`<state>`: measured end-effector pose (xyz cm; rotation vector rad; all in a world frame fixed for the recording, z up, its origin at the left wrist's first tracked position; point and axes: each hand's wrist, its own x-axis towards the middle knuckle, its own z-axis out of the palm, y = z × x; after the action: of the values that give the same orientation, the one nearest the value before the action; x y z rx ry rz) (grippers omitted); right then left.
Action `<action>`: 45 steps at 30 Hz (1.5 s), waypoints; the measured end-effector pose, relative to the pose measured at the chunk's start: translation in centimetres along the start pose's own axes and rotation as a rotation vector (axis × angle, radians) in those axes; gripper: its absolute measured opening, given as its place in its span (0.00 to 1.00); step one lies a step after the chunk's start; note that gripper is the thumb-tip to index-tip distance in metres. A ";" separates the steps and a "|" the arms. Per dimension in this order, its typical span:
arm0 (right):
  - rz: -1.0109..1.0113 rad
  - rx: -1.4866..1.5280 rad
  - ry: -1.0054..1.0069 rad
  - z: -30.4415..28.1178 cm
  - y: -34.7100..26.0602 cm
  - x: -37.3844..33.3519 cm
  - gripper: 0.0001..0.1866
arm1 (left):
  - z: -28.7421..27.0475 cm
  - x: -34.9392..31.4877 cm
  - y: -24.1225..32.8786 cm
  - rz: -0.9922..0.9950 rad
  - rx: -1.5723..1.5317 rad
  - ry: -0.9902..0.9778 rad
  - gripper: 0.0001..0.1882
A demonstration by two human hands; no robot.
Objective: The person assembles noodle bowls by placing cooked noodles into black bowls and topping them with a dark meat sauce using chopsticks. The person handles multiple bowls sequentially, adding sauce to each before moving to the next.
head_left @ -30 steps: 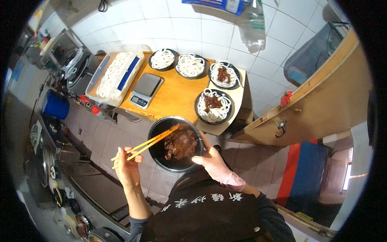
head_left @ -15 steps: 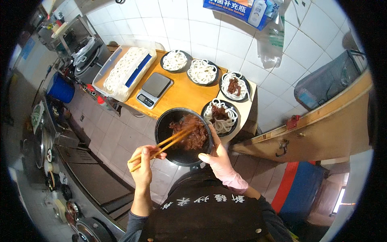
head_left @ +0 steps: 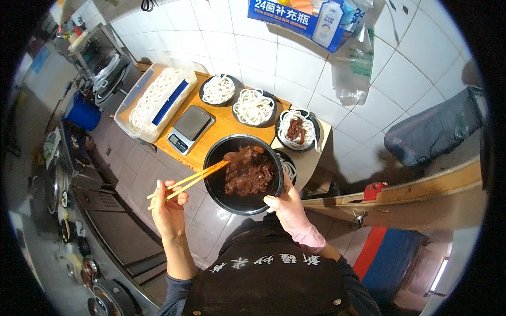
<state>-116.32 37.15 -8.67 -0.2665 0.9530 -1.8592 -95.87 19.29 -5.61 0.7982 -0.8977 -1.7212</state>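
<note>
My left hand point(head_left: 171, 209) is closed on a pair of wooden chopsticks point(head_left: 191, 180), whose tips reach into dark reddish-brown shredded meat point(head_left: 250, 171). That meat lies in a big black bowl point(head_left: 215, 196). Wearing a pale pink glove, my right hand point(head_left: 291, 215) grips the bowl's right rim, thumb over the edge. Behind the bowl, a black bowl of white noodles point(head_left: 289, 167) is partly hidden. Another noodle bowl topped with brown meat point(head_left: 297, 130) sits farther right. Two bowls of plain thick noodles point(head_left: 218, 90) point(head_left: 254, 107) stand at the back of the table.
On the wooden table point(head_left: 216, 138) are a digital kitchen scale point(head_left: 192, 126) and a clear plastic tub of noodles point(head_left: 153, 100). A tiled wall with a blue box point(head_left: 295, 21) is behind. At right stands a wooden door panel point(head_left: 337, 210); a steel counter point(head_left: 68, 210) runs along the left.
The chopsticks have shifted left within the bowl, and my left hand has moved left and slightly down. The big bowl now covers more of the nearest noodle bowl. The view has shifted a little.
</note>
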 end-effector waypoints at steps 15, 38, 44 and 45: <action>0.005 0.060 0.052 -6.5 -3.3 2.3 0.49 | 7.2 1.8 -1.7 0.070 0.034 -0.029 0.17; -0.224 0.142 0.474 -7.0 -3.0 2.6 0.42 | 6.6 18.2 -13.6 -0.037 0.411 -0.295 0.15; -0.222 0.037 0.412 -6.5 -2.3 3.8 0.43 | 5.9 14.3 -7.6 0.104 0.182 -0.198 0.16; -0.219 0.006 0.400 -5.9 -2.4 4.2 0.43 | 6.2 12.6 -6.2 0.135 0.095 -0.209 0.16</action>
<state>-123.26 37.02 -11.83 0.0099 1.2265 -2.1640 -107.60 9.90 -9.01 0.6109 -1.1564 -1.6733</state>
